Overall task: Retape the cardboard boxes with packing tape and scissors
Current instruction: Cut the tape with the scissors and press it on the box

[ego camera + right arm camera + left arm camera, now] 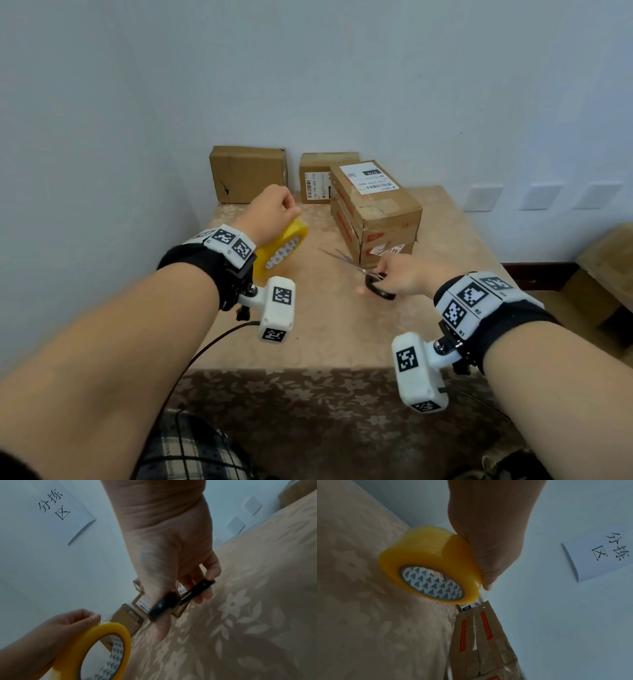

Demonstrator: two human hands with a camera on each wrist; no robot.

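My left hand [274, 209] grips a yellow roll of packing tape [281, 248] from above, lifted a little over the table; the roll [429, 563] shows a white core with grey triangles, and the roll [96, 650] also appears low in the right wrist view. My right hand [400, 274] holds black-handled scissors [363, 270], thumb and fingers through the black loops [164, 607], blades spread and pointing left. Just beyond the scissors lies a long cardboard box [373, 209] with a white label and red strips [481, 635].
Two more cardboard boxes stand against the wall: a plain one [248, 173] and a labelled one [318, 178]. The table wears a beige flowered cloth [325, 332]. A paper sign [597, 558] hangs on the wall. A wooden bench [606, 260] stands at right.
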